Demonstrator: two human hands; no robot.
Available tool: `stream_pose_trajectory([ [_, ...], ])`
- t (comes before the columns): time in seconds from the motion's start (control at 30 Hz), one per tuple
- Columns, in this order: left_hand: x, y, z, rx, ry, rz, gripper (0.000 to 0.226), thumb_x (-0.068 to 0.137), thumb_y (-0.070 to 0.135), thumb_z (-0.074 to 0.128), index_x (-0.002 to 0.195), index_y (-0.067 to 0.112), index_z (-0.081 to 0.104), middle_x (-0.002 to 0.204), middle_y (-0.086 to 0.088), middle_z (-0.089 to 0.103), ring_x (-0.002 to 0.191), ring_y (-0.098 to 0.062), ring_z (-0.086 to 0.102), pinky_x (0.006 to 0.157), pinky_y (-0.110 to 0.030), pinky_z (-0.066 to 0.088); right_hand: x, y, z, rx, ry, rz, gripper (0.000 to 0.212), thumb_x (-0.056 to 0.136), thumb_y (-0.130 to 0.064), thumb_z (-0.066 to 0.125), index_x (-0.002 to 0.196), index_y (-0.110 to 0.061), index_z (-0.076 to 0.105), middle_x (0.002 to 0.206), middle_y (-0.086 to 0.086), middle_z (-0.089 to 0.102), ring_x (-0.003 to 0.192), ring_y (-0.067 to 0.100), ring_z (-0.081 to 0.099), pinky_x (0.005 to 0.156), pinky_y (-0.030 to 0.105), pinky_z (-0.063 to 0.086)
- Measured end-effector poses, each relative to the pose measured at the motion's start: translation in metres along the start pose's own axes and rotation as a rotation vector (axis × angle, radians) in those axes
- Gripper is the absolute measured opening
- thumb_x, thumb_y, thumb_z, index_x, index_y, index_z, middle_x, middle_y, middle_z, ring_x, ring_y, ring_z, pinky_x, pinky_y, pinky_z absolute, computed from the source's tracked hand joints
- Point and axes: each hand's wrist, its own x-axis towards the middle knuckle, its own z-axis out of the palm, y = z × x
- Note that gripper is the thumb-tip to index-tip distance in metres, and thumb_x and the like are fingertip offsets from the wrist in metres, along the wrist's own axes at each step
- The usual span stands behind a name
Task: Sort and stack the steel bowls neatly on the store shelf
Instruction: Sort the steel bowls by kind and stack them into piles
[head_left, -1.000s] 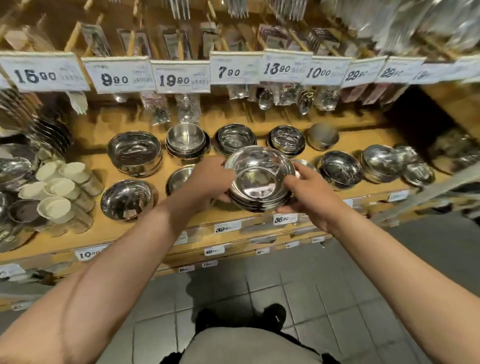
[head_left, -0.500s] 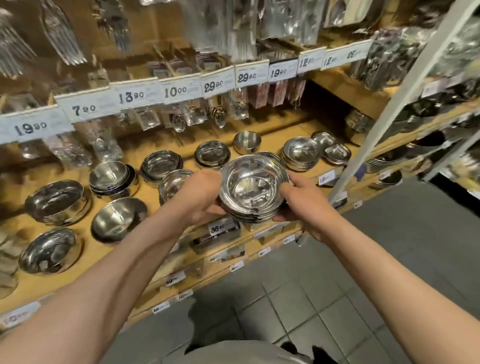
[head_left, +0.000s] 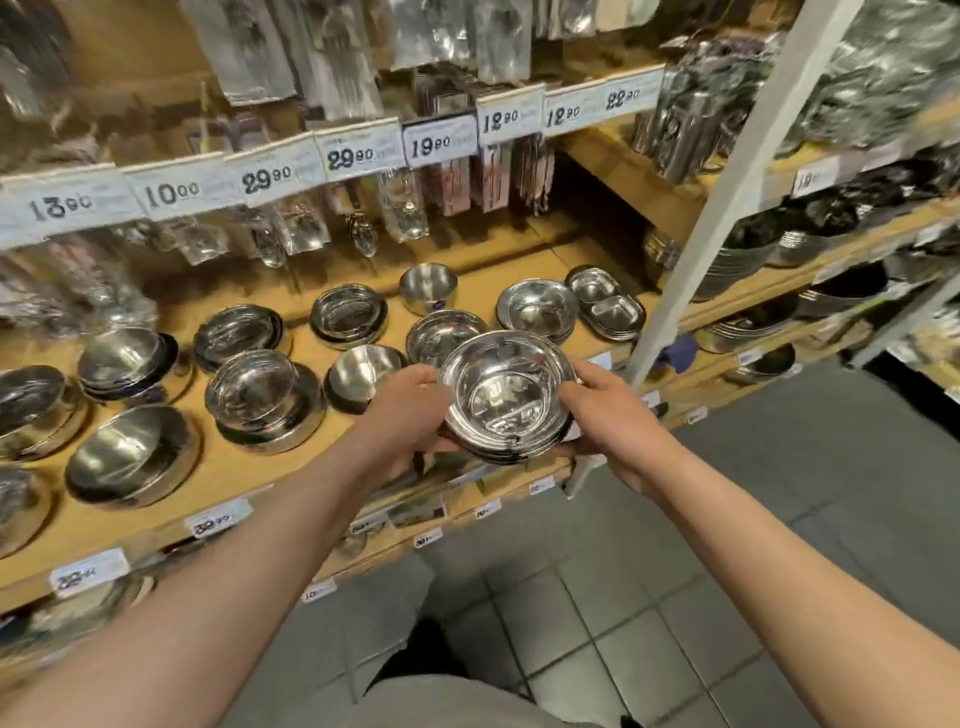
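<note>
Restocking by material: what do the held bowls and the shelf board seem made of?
Held bowls: apparently polished steel, with mirror-bright reflections and thin rims. Shelf board: looks like light wood or wood laminate, matte yellowish surface; which one is unclear.

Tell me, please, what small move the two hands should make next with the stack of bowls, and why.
Probably carry the stack of steel bowls forward and down toward the wooden shelf. The left hand and right hand hold it by both sides in the air at the shelf's front edge, so it rests on nothing yet.
</note>
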Motion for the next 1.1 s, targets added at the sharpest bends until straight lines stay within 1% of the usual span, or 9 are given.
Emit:
stream_pose_trajectory([
  [0.13,0.032,0.016,0.01,0.034,0.035,-0.034,0.014,0.098,0.007,0.05,0.105,0.004,0.062,0.086,-0.01,0.072,0.076,-0.025,0.07,0.074,-0.046,0.065,0.041,-0.004,-0.017,-0.066,0.001,0.001,0.047,0.092,-0.024,0.051,0.132,-0.047,0.061,0.104,-0.012,0.078,0.097,0.016,0.074,0.076,0.036,0.064],
  [0.27,0.077,0.036,0.021,0.016,0.029,-0.052,0.012,0.094,0.003,0.054,0.1,0.006,0.063,0.099,-0.024,0.076,0.084,-0.038,0.076,0.085,-0.062,0.059,0.094,-0.015,-0.035,-0.16,-0.002,-0.016,0.042,0.087,-0.029,0.053,0.116,-0.057,0.066,0.095,-0.022,0.076,0.077,0.001,0.067,0.071,0.022,0.055],
  [0.4,0.139,0.066,0.038,0.002,0.056,-0.043,0.018,0.094,0.009,0.057,0.109,0.014,0.065,0.1,-0.016,0.076,0.086,-0.034,0.076,0.08,-0.055,0.063,0.163,-0.025,-0.057,-0.18,0.03,0.02,0.049,0.089,-0.029,0.057,0.133,-0.048,0.061,0.117,-0.019,0.073,0.109,0.012,0.068,0.102,0.038,0.052],
  [0.53,0.198,0.086,0.057,-0.001,0.086,-0.039,0.012,0.096,0.007,0.056,0.103,0.017,0.058,0.089,-0.002,0.064,0.06,-0.018,0.073,0.049,-0.027,0.058,0.223,-0.032,-0.077,-0.152,0.077,0.022,0.045,0.081,-0.032,0.058,0.121,-0.048,0.068,0.114,-0.018,0.074,0.105,0.01,0.071,0.085,0.031,0.06],
  [0.67,0.238,0.088,0.072,0.012,0.111,-0.074,0.023,0.097,0.009,0.054,0.119,0.012,0.059,0.108,-0.011,0.068,0.087,-0.027,0.073,0.06,-0.034,0.065,0.27,-0.02,-0.089,-0.11,0.093,0.053,0.043,0.078,-0.026,0.06,0.118,-0.035,0.072,0.099,-0.006,0.08,0.093,0.019,0.076,0.086,0.046,0.063],
  [0.77,0.251,0.083,0.081,0.041,0.133,-0.099,0.035,0.096,0.01,0.053,0.131,0.011,0.057,0.118,-0.013,0.068,0.087,-0.03,0.075,0.07,-0.048,0.065,0.288,-0.01,-0.094,-0.142,0.056,0.069,0.037,0.079,-0.023,0.062,0.113,-0.032,0.074,0.091,-0.004,0.08,0.086,0.021,0.077,0.078,0.048,0.063],
  [0.87,0.254,0.077,0.089,0.14,0.172,-0.081,0.043,0.097,0.012,0.049,0.14,0.012,0.05,0.112,-0.003,0.063,0.077,-0.028,0.075,0.074,-0.049,0.064,0.301,-0.002,-0.097,-0.215,0.0,0.051,0.044,0.083,-0.024,0.062,0.126,-0.029,0.07,0.1,-0.006,0.079,0.094,0.016,0.076,0.083,0.041,0.062],
  [1.0,0.254,0.066,0.095,0.169,0.275,-0.096,0.043,0.096,0.013,0.053,0.139,0.013,0.054,0.091,0.005,0.062,0.079,-0.028,0.075,0.073,-0.047,0.065,0.309,0.005,-0.101,-0.268,-0.066,-0.005,0.035,0.09,-0.021,0.062,0.121,-0.032,0.071,0.101,-0.012,0.078,0.088,0.001,0.072,0.069,0.018,0.056],
  [1.1,0.254,0.064,0.099,0.209,0.318,-0.08,0.04,0.097,0.014,0.055,0.138,0.011,0.056,0.08,0.008,0.057,0.074,-0.025,0.076,0.069,-0.045,0.065,0.311,0.008,-0.103,-0.283,-0.091,-0.023,0.037,0.085,-0.019,0.061,0.117,-0.033,0.072,0.105,-0.009,0.077,0.1,0.013,0.072,0.089,0.036,0.059],
])
